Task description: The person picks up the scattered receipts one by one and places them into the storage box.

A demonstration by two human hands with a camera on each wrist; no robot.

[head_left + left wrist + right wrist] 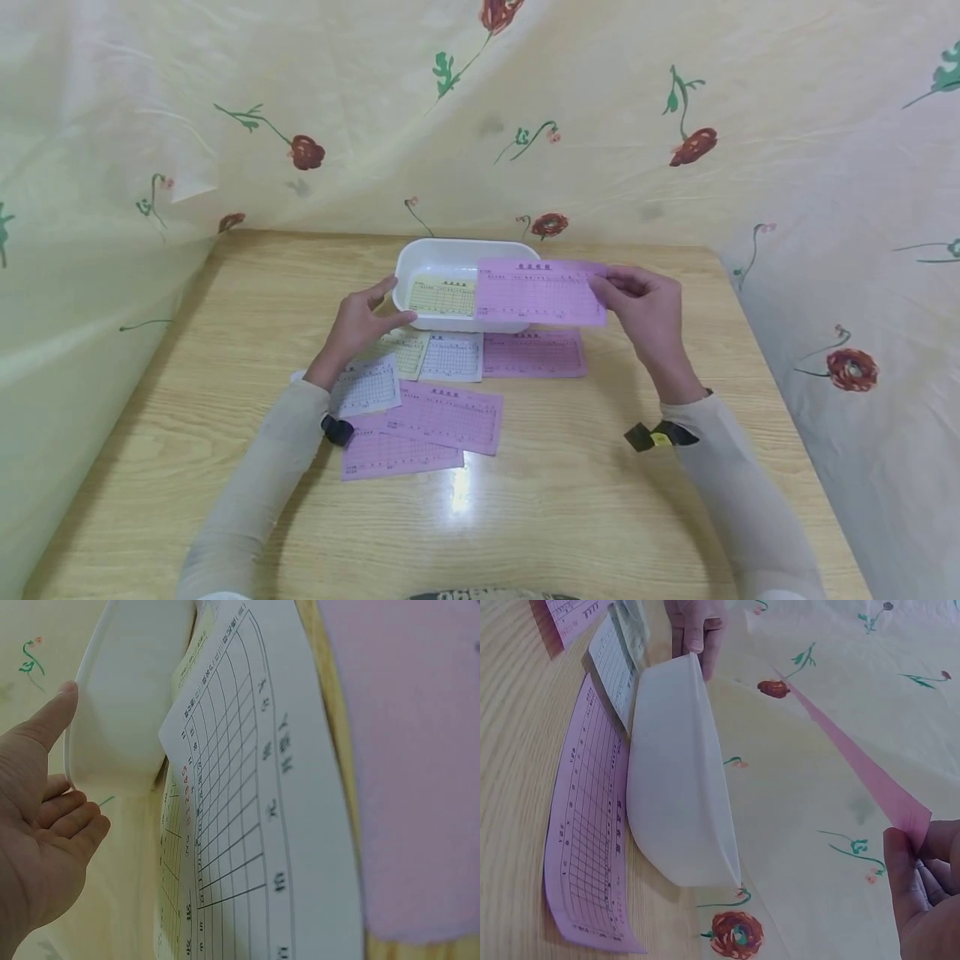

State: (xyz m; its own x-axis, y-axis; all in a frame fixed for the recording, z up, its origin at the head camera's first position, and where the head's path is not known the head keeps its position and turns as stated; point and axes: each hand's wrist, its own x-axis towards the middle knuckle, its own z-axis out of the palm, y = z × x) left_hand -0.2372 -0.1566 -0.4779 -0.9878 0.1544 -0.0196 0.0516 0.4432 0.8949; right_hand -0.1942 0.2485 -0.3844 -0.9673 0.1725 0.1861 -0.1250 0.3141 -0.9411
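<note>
My right hand (651,317) pinches the right end of a pink printed form slip (540,293) between thumb and fingers. The slip is raised above the right part of a white plastic tub (420,250) and covers it in the head view. Inside the tub lies a yellow form slip (441,298). My left hand (356,327) holds the tub's left end, thumb at the near rim and fingers at the far side. In the right wrist view the pink slip (862,765) is seen nearly edge-on, apart from the tub (679,772).
In front of the tub lie a yellow slip (410,354), a white slip (452,357) and a pink slip (536,357) in a row. Nearer are another white slip (367,387) and two overlapping pink slips (446,417). A flowered cloth (600,167) hangs around the wooden table (570,500).
</note>
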